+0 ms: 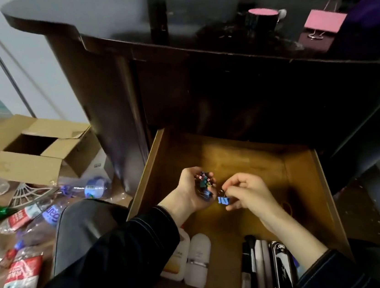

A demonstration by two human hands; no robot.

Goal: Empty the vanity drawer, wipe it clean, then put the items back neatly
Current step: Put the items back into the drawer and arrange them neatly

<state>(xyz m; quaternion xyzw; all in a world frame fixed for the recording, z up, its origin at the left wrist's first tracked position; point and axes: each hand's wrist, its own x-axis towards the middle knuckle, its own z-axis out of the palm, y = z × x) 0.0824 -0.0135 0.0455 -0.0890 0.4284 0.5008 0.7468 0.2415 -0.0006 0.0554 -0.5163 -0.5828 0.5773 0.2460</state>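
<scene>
I see the left hand (189,193), grip curled round a bunch of small clips (204,182), and the right hand (249,192), grip pinching a blue clip (223,200), both over the open drawer (253,157). I cannot read the labels on the white bottles (197,260) at its front.

Your left hand (191,189) cups small clips (204,181), palm up; your right hand (246,190) pinches a blue binder clip (223,200) beside it.

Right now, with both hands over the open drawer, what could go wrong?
The left hand cups a heap of small clips; some could spill into the drawer. The right hand pinches the blue clip only at its wire handle, so it might slip free.
</scene>
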